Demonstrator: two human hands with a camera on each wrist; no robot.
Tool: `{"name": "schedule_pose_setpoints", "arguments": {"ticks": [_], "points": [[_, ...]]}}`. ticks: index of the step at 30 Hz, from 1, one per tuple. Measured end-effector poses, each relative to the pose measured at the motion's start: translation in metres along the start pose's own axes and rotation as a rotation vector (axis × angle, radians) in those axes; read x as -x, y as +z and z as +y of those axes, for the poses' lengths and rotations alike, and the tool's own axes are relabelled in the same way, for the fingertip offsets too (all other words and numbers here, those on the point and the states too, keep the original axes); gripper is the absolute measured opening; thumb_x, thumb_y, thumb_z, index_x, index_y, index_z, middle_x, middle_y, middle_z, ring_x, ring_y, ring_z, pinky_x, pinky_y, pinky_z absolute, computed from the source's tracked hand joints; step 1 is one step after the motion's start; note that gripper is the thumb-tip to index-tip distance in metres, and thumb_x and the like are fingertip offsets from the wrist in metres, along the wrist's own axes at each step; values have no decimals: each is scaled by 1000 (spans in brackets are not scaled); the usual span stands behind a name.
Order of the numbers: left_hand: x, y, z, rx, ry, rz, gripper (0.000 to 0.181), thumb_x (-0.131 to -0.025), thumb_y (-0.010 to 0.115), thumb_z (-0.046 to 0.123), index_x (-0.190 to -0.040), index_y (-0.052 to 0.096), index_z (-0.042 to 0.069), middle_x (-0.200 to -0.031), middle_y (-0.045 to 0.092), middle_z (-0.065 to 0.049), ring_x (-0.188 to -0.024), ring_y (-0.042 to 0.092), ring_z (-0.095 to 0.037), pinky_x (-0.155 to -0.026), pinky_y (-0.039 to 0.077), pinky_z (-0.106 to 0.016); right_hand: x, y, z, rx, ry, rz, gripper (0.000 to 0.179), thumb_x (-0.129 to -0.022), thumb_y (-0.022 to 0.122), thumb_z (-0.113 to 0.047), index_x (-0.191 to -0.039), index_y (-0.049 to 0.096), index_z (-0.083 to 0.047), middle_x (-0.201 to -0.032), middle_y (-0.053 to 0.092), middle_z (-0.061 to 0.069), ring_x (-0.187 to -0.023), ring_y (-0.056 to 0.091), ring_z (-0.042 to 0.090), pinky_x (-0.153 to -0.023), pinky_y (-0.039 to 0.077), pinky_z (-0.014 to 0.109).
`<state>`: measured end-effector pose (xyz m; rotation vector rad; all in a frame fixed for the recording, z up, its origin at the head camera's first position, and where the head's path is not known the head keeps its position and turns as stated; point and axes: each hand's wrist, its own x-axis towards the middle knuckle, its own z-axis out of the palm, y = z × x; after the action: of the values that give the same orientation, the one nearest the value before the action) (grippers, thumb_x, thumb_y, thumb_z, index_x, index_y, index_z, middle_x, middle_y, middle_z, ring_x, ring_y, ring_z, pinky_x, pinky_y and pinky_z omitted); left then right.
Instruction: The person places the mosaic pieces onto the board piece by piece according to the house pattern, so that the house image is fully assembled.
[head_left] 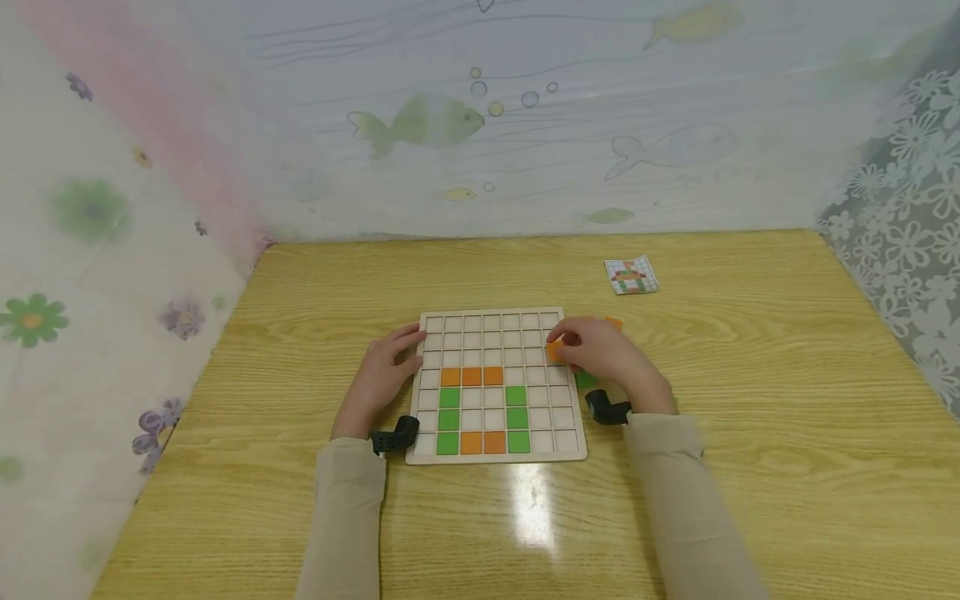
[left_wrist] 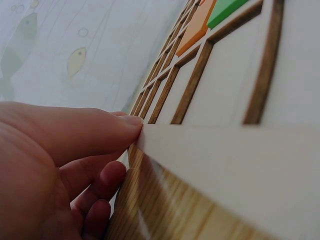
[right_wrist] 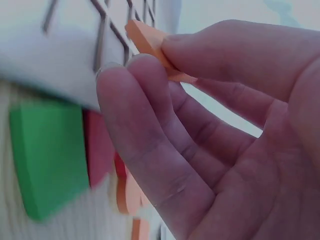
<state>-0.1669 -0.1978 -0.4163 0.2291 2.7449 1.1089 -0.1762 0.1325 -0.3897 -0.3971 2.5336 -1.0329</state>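
Note:
A square wooden grid board [head_left: 495,459] lies on the table, with green tiles [head_left: 447,419] in two columns and orange tiles [head_left: 471,377] in some of its cells. My left hand [head_left: 380,375] rests against the board's left edge, its thumb touching the rim in the left wrist view. Over the right edge, my right hand [head_left: 603,354] pinches an orange tile [right_wrist: 150,42] between thumb and fingers. Beside the board, partly hidden under that hand, lie loose tiles: a green tile [right_wrist: 47,160], a red tile [right_wrist: 99,147] and orange ones.
A small card [head_left: 632,276] with a coloured grid picture lies on the table [head_left: 750,350] behind the right hand. Each wrist carries a black camera mount. A curtain with fish drawings [head_left: 435,125] hangs behind the table's far edge.

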Motion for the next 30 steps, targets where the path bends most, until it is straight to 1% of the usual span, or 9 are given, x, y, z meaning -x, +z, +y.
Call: {"name": "schedule_pose_setpoints", "arguments": {"ticks": [3,6,8,13,15,19,22,24,30], "points": [[0,0,0,0,0,1,42,-91,52,20,-132,46,18,-141,32,6,-130,20,-25,-102,21,-45,-3,7,-5,47,-27,-13,24,-87,50,-14,-108,60,-14,-77,56,2,-59,50,15,-59,41,29],[0,0,0,3,0,0,42,-91,52,20,-132,46,18,-141,32,6,-130,19,-25,-102,21,-45,-7,13,-9,82,-49,-22,25,-88,49,-14,-110,61,-15,-79,57,2,-56,48,14,-58,40,28],[0,0,0,5,-1,-1,42,-91,52,20,-132,46,18,-141,32,6,-130,19,-25,-102,21,-45,-8,16,-12,95,-56,-25,27,-87,49,-14,-111,62,-17,-82,57,0,-59,48,14,-59,40,28],[0,0,0,5,-1,-2,41,-91,52,20,-132,46,18,-141,32,6,-130,20,-25,-102,21,-45,-11,24,-20,111,-77,-29,27,-85,50,-13,-107,63,-20,-82,57,-2,-64,49,14,-60,40,28],[0,0,0,4,1,-3,42,-91,52,20,-132,46,17,-141,32,6,-130,20,-25,-103,21,-45,-12,28,-23,119,-97,-20,24,-85,51,-13,-105,63,-20,-81,57,-2,-66,50,14,-62,41,28],[0,0,0,2,4,-5,42,-91,52,19,-132,46,17,-141,32,5,-130,20,-26,-103,20,-45,-15,36,-28,151,-167,7,19,-86,56,-15,-103,63,-17,-84,57,-4,-74,50,13,-68,42,28],[0,0,0,-2,3,-4,41,-91,52,20,-132,46,17,-141,33,5,-130,20,-26,-103,21,-45,-16,41,-32,173,-200,18,17,-86,58,-15,-102,64,-16,-82,58,-5,-75,50,12,-70,43,28],[0,0,1,-5,2,-3,41,-91,52,20,-132,46,17,-140,33,5,-130,21,-26,-103,21,-44,-17,43,-35,185,-201,27,16,-86,59,-15,-101,65,-16,-81,57,-6,-74,50,12,-69,42,28],[1,0,1,-2,0,1,41,-91,52,19,-132,46,17,-140,33,5,-129,21,-25,-103,21,-45,-16,44,-38,206,-164,40,16,-84,60,-12,-97,67,-17,-80,56,-6,-73,49,13,-67,42,27]]}}
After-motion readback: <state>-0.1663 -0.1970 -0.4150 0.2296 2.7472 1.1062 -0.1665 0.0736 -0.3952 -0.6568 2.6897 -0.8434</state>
